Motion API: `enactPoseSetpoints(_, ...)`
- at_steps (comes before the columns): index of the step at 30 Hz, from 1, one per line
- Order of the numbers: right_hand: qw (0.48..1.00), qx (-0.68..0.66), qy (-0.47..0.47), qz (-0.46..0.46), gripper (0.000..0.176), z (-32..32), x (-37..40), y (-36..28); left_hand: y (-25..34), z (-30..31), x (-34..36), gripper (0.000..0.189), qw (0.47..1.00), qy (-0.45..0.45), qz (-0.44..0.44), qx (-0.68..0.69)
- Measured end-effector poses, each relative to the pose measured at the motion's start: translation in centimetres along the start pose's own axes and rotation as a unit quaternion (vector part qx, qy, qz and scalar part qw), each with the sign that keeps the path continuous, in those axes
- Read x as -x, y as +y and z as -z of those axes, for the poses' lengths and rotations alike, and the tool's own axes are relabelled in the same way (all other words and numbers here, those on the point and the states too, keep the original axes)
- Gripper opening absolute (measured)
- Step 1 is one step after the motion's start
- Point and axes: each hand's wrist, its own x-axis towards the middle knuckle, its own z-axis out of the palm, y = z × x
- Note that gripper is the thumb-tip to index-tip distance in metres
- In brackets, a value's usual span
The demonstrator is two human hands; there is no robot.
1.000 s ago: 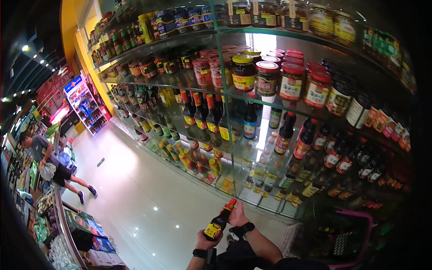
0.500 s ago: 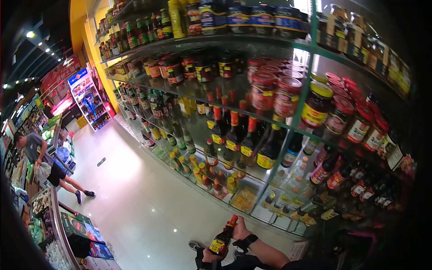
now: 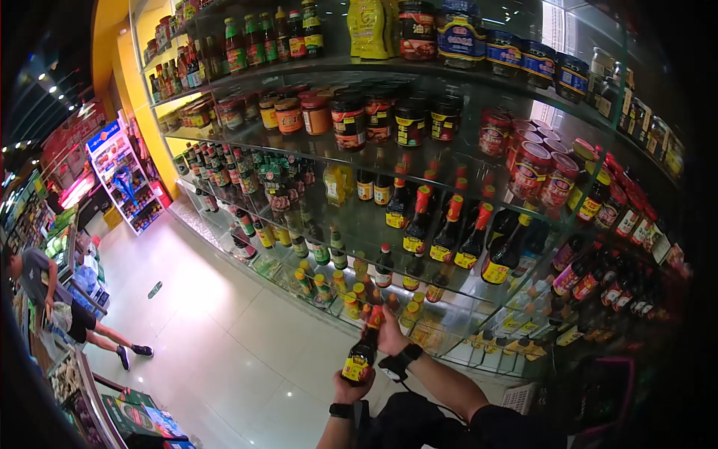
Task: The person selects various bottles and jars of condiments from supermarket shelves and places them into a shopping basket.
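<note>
A dark sauce bottle (image 3: 364, 352) with a red cap and a yellow label is held tilted in front of me at the bottom middle. My left hand (image 3: 351, 390) is closed around its base, below the label. Up at the neck, my right hand (image 3: 390, 334) grips the bottle just under the cap; some of its fingers are hidden. Similar dark bottles (image 3: 445, 238) with red caps stand in a row on the glass shelf beyond my hands. Small yellow-labelled bottles (image 3: 351, 303) are on the lowest level, nearest the right hand.
Glass shelves (image 3: 299, 71) with jars, pouches and bottles run along the right. A white basket (image 3: 516, 396) sits low at the right. At left, a person (image 3: 56, 299) stands by produce counters, with boxes (image 3: 142, 415) nearer me. A blue-topped display rack (image 3: 127, 176) is further back.
The view has turned and moved closer to the shelves. Both hands and the bottle have risen in view, and more of my left forearm shows. Both hands keep hold.
</note>
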Motion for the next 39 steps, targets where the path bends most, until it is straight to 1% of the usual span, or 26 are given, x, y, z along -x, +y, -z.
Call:
enactPoseSetpoints(1, 1.0, 0.0, 0.025, 0.012, 0.042, -2.1, -0.8, 0.1, 0.9, -1.0, -0.1, 0.044, 1.0, -0.018, 0.003, -0.005)
enactPoseSetpoints(2, 0.998, -0.001, 0.05, 0.024, 0.043, -3.9, -1.7, 0.1, 1.4, -2.9, 0.1, 0.043, 0.999, 0.006, -0.033, -0.029)
enactPoseSetpoints(3, 0.999, 0.012, 0.047, -0.009, 0.041, -5.0, -2.9, -0.3, 1.8, -4.8, 0.1, 0.042, 0.996, 0.03, -0.069, -0.053)
enactPoseSetpoints(4, 0.999, 0.01, 0.051, -0.006, 0.041, -6.0, -4.1, -0.5, 1.9, -6.6, 0.3, 0.042, 0.996, 0.034, -0.065, -0.053)
enactPoseSetpoints(6, 0.999, 0.02, 0.015, 0.036, 0.041, -8.0, -6.4, -1.3, 2.3, -10.1, 0.3, 0.04, 0.989, 0.017, -0.072, -0.125)
enactPoseSetpoints(7, 0.999, 0.019, 0.017, 0.037, 0.041, -9.2, -7.3, -2.0, 2.5, -11.3, 0.0, 0.039, 0.991, -0.027, -0.06, -0.118)
enactPoseSetpoints(10, 0.996, 0.064, 0.022, 0.052, 0.042, -12.7, -9.8, -4.7, 3.3, -15.9, -1.8, 0.035, 0.983, 0.009, -0.084, -0.162)
enactPoseSetpoints(12, 0.997, 0.059, -0.023, 0.045, 0.044, -14.9, -10.9, -6.7, 3.8, -19.2, -3.0, 0.033, 0.976, -0.005, -0.078, -0.202)
enactPoseSetpoints(15, 0.993, 0.076, -0.033, 0.087, 0.042, -17.9, -12.2, -9.4, 5.0, -23.2, -5.2, 0.029, 0.96, -0.051, -0.052, -0.272)
enactPoseSetpoints(16, 0.991, 0.079, -0.046, 0.102, 0.042, -18.6, -12.8, -10.2, 5.4, -24.0, -6.1, 0.029, 0.959, -0.052, -0.051, -0.275)
enactPoseSetpoints(17, 0.988, 0.074, -0.025, 0.129, 0.04, -19.5, -13.4, -11.0, 5.8, -24.8, -7.1, 0.027, 0.955, -0.03, -0.064, -0.287)
enactPoseSetpoints(18, 0.988, 0.073, -0.026, 0.132, 0.04, -20.0, -14.1, -12.0, 6.0, -25.7, -8.0, 0.025, 0.951, -0.007, -0.078, -0.3)
enactPoseSetpoints(19, 0.985, 0.095, -0.032, 0.144, 0.039, -20.4, -14.9, -12.9, 5.8, -27.0, -8.6, 0.022, 0.957, -0.009, -0.076, -0.28)
enactPoseSetpoints(20, 0.98, 0.114, -0.036, 0.157, 0.038, -20.7, -15.5, -13.7, 6.6, -27.3, -9.8, 0.022, 0.956, -0.008, -0.073, -0.285)
enactPoseSetpoints(22, 0.977, 0.112, -0.035, 0.176, 0.037, -20.7, -16.5, -15.3, 8.4, -27.4, -12.9, 0.021, 0.955, -0.061, -0.013, -0.289)
enactPoseSetpoints(23, 0.974, 0.112, -0.036, 0.194, 0.037, -20.7, -16.8, -16.1, 9.0, -27.6, -14.0, 0.027, 0.948, -0.08, 0.004, -0.308)
enactPoseSetpoints(24, 0.97, 0.114, -0.036, 0.213, 0.037, -20.8, -17.0, -16.9, 8.8, -28.3, -14.7, 0.027, 0.947, -0.077, 0.012, -0.311)
enactPoseSetpoints(26, 0.962, 0.124, -0.014, 0.242, 0.038, -20.9, -17.0, -18.0, 8.3, -29.8, -16.1, 0.02, 0.936, -0.098, 0.03, -0.337)
enactPoseSetpoints(27, 0.958, 0.114, -0.019, 0.262, 0.035, -21.0, -16.9, -18.5, 8.3, -30.2, -16.6, 0.02, 0.92, -0.088, 0.032, -0.38)
enactPoseSetpoints(28, 0.953, 0.104, -0.024, 0.283, 0.032, -21.1, -16.8, -19.0, 8.3, -30.3, -17.5, 0.02, 0.919, -0.086, 0.04, -0.383)
enactPoseSetpoints(30, 0.951, 0.089, -0.02, 0.294, 0.034, -21.2, -16.1, -20.0, 8.1, -30.7, -19.1, 0.02, 0.919, -0.093, 0.046, -0.38)
enactPoseSetpoints(31, 0.942, 0.104, -0.024, 0.317, 0.035, -21.5, -15.6, -20.4, 7.9, -31.0, -19.6, 0.02, 0.93, -0.052, 0.047, -0.36)
enactPoseSetpoints(34, 0.929, 0.119, -0.016, 0.35, 0.036, -21.3, -15.4, -21.0, 7.5, -32.0, -20.7, 0.019, 0.916, -0.012, 0.053, -0.399)
enactPoseSetpoints(36, 0.914, 0.135, -0.009, 0.382, 0.035, -20.8, -15.6, -21.2, 7.3, -32.3, -21.5, 0.021, 0.905, -0.024, 0.05, -0.421)
enactPoseSetpoints(38, 0.911, 0.139, -0.008, 0.388, 0.033, -20.4, -15.7, -21.3, 6.6, -33.4, -21.7, 0.024, 0.868, -0.077, 0.074, -0.485)
enactPoseSetpoints(39, 0.906, 0.139, -0.012, 0.398, 0.033, -20.2, -15.8, -21.5, 6.9, -32.8, -22.9, 0.026, 0.874, -0.084, 0.084, -0.471)
